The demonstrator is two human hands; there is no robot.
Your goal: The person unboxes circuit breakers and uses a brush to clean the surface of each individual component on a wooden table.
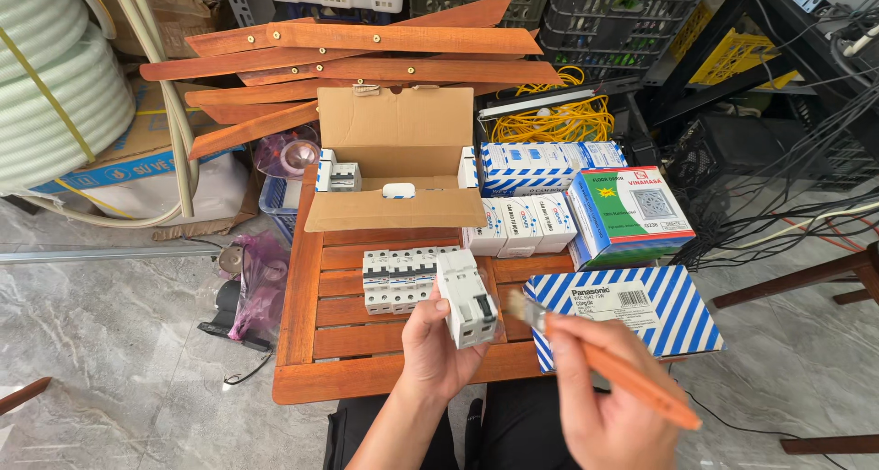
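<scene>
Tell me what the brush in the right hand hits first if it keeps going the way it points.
Probably the white circuit breaker held in the left hand: the brush in the right hand points up-left, bristles just short of its side, though depth is unclear.

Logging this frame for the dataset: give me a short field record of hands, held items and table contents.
left hand: holds white circuit breaker, upright
right hand: holds orange-handled brush, bristles beside the breaker
table: orange slatted wood
on table: row of breakers, open cardboard box, blue-striped white box, small blue-white cartons
behind: orange wooden slats, yellow cable coil
</scene>
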